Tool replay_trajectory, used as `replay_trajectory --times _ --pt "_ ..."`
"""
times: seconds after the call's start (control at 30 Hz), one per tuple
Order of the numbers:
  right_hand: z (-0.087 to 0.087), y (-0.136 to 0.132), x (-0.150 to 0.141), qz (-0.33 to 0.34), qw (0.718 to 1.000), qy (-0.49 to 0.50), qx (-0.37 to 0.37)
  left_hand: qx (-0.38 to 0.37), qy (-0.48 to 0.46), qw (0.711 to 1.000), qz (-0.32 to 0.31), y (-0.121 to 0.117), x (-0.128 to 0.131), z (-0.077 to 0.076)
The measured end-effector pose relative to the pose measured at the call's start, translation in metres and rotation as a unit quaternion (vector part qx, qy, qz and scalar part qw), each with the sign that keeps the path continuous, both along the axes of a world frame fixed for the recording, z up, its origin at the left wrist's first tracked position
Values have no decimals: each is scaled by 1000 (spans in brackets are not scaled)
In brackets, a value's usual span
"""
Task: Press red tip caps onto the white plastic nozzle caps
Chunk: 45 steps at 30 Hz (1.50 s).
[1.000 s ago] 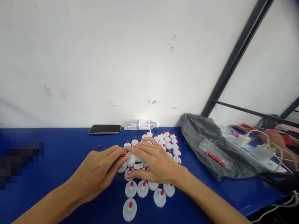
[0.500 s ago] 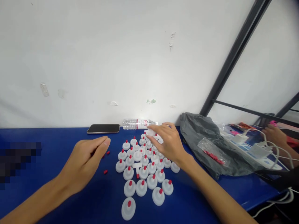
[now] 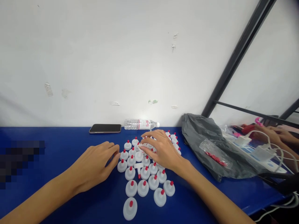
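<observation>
My left hand (image 3: 98, 165) hovers low over the blue tabletop, left of the white lids, its fingers curled and thumb bent in close to them. Whatever lies between those fingertips is hidden. My right hand (image 3: 161, 149) reaches over the group, with thumb and fingers closed around a pale white lid (image 3: 141, 147) that is partly covered. Around and below it stand several round white lids with red tips (image 3: 143, 188). A flat white T-shaped piece with a red end (image 3: 139, 169) lies among them.
A phone (image 3: 105, 128) and a clear bottle (image 3: 141, 124) lie along the wall. On the right sit a grey plastic bag (image 3: 198, 137), a clear bag of red pieces (image 3: 215, 155) and a power strip (image 3: 268, 160). Another person's hands (image 3: 273, 135) show far right.
My left hand has moved right toward the lids, covering the loose red pieces. My right hand has come left and nearer with the white lid. The view has shifted slightly.
</observation>
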State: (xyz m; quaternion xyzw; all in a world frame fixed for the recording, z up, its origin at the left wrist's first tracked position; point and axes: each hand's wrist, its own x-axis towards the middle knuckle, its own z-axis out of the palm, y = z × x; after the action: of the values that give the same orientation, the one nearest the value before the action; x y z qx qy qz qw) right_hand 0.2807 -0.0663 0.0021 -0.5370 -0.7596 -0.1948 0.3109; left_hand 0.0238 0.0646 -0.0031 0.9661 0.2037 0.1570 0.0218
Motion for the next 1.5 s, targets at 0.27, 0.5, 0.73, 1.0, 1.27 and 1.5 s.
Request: replay_trajectory --times 0.27,0.5,0.73,1.0,1.27,1.5 --pt "-6 4 2 -45 999 15 -19 -20 38 999 -32 -11 4 -8" --pt "-7 4 3 -57 997 31 -29 -6 7 999 -41 -8 3 -8" --pt "10 -10 -16 38 999 24 -18 -73 -165 983 -44 -9 5 -4" --pt "4 -9 -28 86 993 -22 75 -108 -253 959 -68 -27 9 1" --pt "5 -8 -31 93 990 -36 98 137 -199 968 -72 -19 10 -8" --pt "5 -9 -32 106 991 -33 71 79 -202 970 -109 -25 8 -8"
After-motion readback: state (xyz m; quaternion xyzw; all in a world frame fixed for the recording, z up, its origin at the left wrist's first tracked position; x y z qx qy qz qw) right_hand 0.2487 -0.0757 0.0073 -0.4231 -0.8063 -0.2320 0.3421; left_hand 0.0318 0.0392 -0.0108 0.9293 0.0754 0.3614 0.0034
